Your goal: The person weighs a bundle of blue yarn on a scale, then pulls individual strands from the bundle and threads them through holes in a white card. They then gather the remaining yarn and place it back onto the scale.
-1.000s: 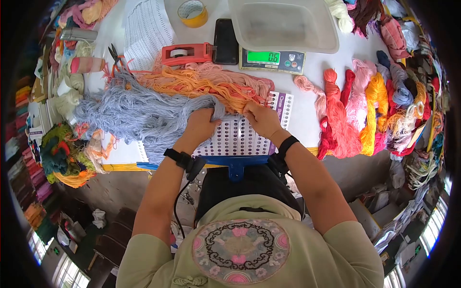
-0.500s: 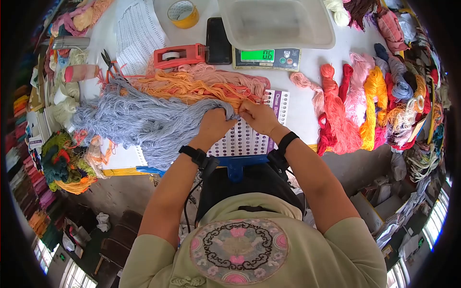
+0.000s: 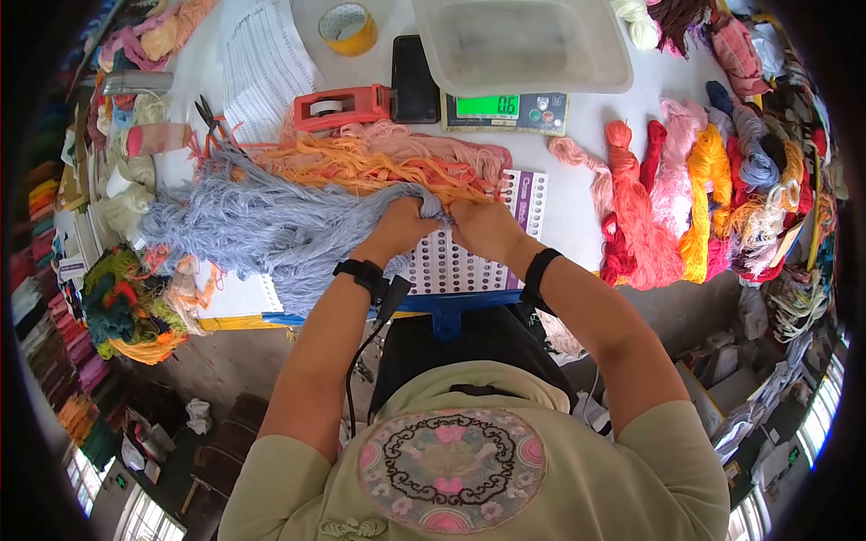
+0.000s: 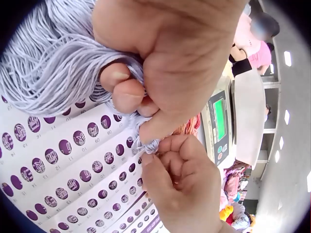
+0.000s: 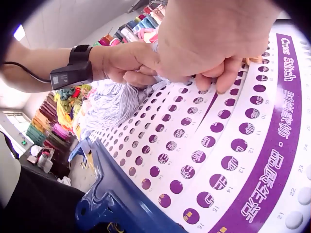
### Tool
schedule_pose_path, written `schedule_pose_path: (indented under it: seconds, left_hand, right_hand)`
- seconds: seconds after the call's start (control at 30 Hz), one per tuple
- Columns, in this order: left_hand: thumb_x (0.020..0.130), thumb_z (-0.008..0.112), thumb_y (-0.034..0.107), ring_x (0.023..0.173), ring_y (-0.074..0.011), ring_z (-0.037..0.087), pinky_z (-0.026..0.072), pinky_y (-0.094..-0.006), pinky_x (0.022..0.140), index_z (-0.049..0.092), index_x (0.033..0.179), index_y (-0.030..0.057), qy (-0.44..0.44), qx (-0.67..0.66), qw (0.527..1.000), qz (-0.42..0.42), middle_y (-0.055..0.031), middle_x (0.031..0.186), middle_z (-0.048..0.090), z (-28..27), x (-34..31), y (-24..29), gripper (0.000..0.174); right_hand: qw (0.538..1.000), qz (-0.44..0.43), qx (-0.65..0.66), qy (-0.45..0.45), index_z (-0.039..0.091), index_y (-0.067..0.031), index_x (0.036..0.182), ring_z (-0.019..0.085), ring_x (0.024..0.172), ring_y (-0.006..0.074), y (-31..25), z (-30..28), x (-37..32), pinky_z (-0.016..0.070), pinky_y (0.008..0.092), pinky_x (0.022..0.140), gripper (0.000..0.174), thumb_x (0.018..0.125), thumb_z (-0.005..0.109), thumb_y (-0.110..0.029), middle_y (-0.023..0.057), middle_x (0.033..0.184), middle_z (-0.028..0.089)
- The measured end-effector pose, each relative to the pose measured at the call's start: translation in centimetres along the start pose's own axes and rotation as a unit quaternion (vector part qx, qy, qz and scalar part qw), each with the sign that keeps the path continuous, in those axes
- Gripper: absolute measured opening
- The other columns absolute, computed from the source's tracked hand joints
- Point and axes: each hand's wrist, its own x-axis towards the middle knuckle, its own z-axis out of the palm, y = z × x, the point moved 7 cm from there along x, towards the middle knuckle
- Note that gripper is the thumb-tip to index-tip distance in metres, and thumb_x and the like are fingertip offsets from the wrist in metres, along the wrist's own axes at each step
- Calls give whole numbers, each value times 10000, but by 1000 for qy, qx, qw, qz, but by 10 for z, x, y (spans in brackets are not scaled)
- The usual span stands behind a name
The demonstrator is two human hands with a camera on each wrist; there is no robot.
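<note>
The left hand [image 3: 397, 230] curls its fingers round the end of a grey-blue yarn bundle [image 3: 262, 212]. In the left wrist view the left hand [image 4: 170, 63] has strands between its fingers and palm, and the right hand [image 4: 187, 187] pinches the bundle's tip [image 4: 148, 145] with thumb and curled fingers. Both hands meet above a white card with rows of purple holes [image 3: 451, 266]; the right hand [image 3: 487, 230] is at its upper part. In the right wrist view, the right hand [image 5: 214, 43] hides the pinched strands, and a blue clip [image 5: 121, 194] holds the card's edge.
Orange yarn [image 3: 361, 162] lies behind the hands. Beyond it are a red tape dispenser [image 3: 338, 106], a black phone [image 3: 415, 81], a scale [image 3: 541, 113] reading 0.6 and a plastic tub [image 3: 523, 45]. Pliers [image 3: 209, 117] lie left; coloured skeins [image 3: 640, 243] lie right.
Over the last second the left hand has moved right with the grey-blue bundle end, up against the right hand. The right hand has shifted from the orange yarn's edge to the grey-blue tip.
</note>
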Motion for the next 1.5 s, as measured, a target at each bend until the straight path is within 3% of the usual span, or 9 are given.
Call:
schedule_pose_path:
  seconds: [0.27,0.4,0.47,0.57,0.77,0.97,1.27,1.33,1.5]
  left_hand:
    - [724,744,247,558,-247,609,491,-360,578,637,892,-82,-45,-63,993,-93,-179,698,630,-3,-9,16,385]
    - [735,727,258,610,-296,631,494,-391,610,631,865,-73,-66,-58,988,-128,-200,708,636,-3,-6,-11,369]
    - [765,698,277,687,-352,646,496,-421,656,635,855,-49,29,159,983,88,-221,730,645,-21,-8,11,344]
    - [792,667,293,735,-411,625,488,-453,700,655,887,-26,55,266,959,80,-228,737,642,-25,-26,22,333]
    - [871,675,332,643,-95,649,375,-218,445,689,973,64,126,-66,985,-100,-32,723,679,-153,-37,-22,287]
    - [959,554,373,617,-120,632,338,-174,419,639,997,42,304,-301,904,-10,-120,920,703,-170,-85,20,344]
    - [951,539,450,556,-143,613,345,-195,392,572,774,54,194,-508,838,-49,-150,763,671,-86,-153,-6,434]
    - [958,529,444,526,-140,594,327,-192,378,576,793,50,193,-501,842,-43,-156,771,669,-83,-164,-5,430]
    - [955,503,487,546,-127,577,304,-170,379,605,906,35,123,-544,830,12,-162,894,668,-82,-182,-15,466]
  right_hand:
    - [996,1,-85,32,531,-24,874,656,593,316,8,21,7,512,426,526,211,774,589,-201,145,645,640]
    - [999,19,44,20,548,-92,896,642,617,330,24,10,4,512,443,560,149,813,575,-212,126,671,635]
    - [997,17,73,30,548,-108,897,639,612,343,25,7,6,512,456,570,143,824,566,-229,127,660,636]
    - [995,33,87,42,553,-126,885,637,611,348,25,6,6,505,467,568,111,838,554,-226,120,669,640]
    - [995,13,84,57,554,-120,890,637,614,351,23,5,4,501,465,564,99,834,551,-202,124,683,644]
    - [991,57,102,71,560,-127,966,655,737,306,11,-9,-3,516,426,609,111,857,552,-145,90,829,657]
    - [973,-50,218,-64,561,-114,1188,642,929,283,-29,58,33,511,371,759,296,894,544,-136,150,995,642]
    - [820,-14,569,55,485,-71,1320,636,914,211,-8,49,55,508,316,750,425,902,558,-88,126,1082,633]
    - [763,170,617,95,384,-15,1397,584,936,155,-2,10,49,481,261,769,515,912,552,-59,100,1105,606]
